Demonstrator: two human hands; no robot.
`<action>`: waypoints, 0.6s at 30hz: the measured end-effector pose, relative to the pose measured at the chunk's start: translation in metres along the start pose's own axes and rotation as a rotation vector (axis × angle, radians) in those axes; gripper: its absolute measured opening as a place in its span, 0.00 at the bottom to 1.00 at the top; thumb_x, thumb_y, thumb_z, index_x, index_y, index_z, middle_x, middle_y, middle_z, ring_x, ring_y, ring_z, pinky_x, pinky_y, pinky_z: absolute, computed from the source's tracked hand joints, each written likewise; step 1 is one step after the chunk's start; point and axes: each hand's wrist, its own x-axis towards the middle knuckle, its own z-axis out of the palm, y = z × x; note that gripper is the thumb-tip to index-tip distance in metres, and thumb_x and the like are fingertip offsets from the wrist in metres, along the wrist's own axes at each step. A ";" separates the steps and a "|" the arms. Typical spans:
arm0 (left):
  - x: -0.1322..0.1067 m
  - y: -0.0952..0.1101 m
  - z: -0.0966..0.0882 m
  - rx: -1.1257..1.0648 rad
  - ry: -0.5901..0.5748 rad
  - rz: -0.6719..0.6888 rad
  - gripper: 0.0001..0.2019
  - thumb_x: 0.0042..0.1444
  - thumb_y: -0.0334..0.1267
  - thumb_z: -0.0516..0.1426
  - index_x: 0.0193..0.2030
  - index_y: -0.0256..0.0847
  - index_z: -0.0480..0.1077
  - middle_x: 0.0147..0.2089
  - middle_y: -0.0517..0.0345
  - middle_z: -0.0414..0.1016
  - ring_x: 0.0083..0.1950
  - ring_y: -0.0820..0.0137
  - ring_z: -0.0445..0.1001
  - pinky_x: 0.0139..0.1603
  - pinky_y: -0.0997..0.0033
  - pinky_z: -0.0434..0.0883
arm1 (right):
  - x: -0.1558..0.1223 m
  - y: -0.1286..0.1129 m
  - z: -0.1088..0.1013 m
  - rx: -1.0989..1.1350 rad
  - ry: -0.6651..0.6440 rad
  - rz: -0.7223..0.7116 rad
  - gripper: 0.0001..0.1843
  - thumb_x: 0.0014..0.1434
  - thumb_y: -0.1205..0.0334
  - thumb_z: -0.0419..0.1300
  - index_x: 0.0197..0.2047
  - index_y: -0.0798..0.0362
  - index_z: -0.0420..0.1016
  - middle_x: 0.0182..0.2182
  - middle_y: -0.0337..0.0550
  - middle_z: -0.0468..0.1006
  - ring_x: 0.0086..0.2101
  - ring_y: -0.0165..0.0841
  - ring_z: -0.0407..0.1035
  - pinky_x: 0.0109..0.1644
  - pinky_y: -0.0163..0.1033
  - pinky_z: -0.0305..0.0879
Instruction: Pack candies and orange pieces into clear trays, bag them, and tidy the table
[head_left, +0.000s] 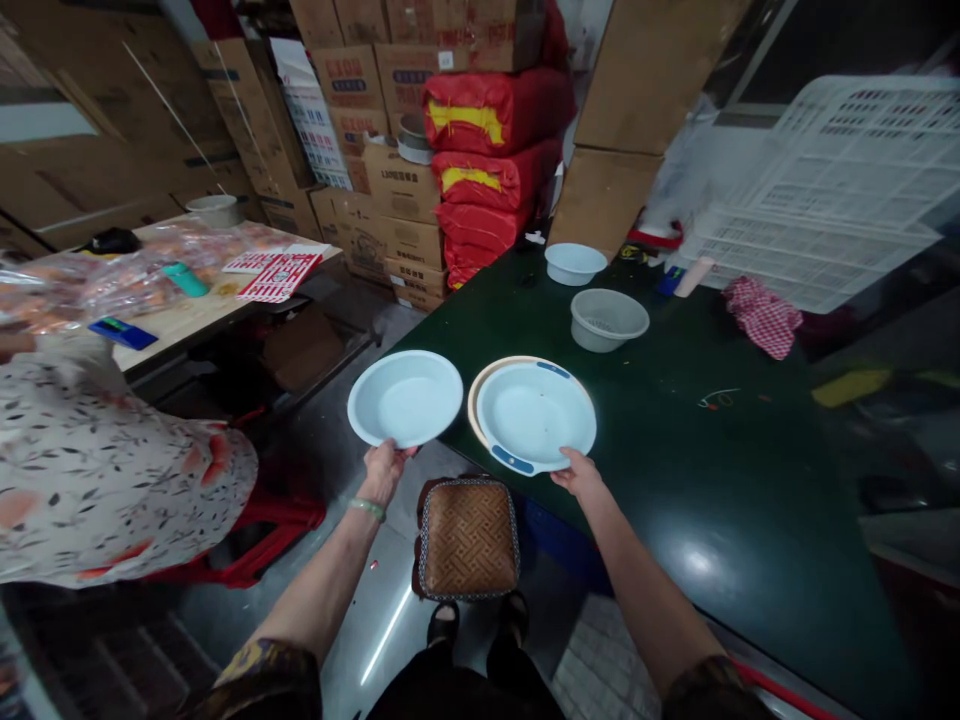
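My left hand (382, 472) grips the near rim of a shallow pale blue plastic basin (405, 398), which it holds up beside the table edge. My right hand (576, 475) holds the rim of a second pale blue basin (534, 415) with dark blue grips. That basin lies over a cream-rimmed basin (474, 400), and most of the lower one is hidden. Both sit at the edge of a dark green table (675, 480). Farther along the table stand a grey strainer basin (609, 320) and a small pale blue bowl (575, 263).
A person in a floral top (97, 470) stands at left beside a wooden table (195, 320) holding bagged goods. A woven stool seat (469, 538) lies below my hands. Cardboard boxes (397, 190), red sacks (495, 110) and white plastic crates (847, 190) stand beyond.
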 end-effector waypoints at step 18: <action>-0.065 -0.067 0.057 0.249 -0.141 -0.151 0.17 0.58 0.37 0.53 0.52 0.31 0.60 0.30 0.55 0.66 0.24 0.66 0.71 0.22 0.65 0.71 | -0.001 -0.032 -0.051 -0.830 0.281 -0.446 0.17 0.56 0.55 0.54 0.45 0.56 0.65 0.44 0.64 0.73 0.48 0.53 0.67 0.49 0.57 0.64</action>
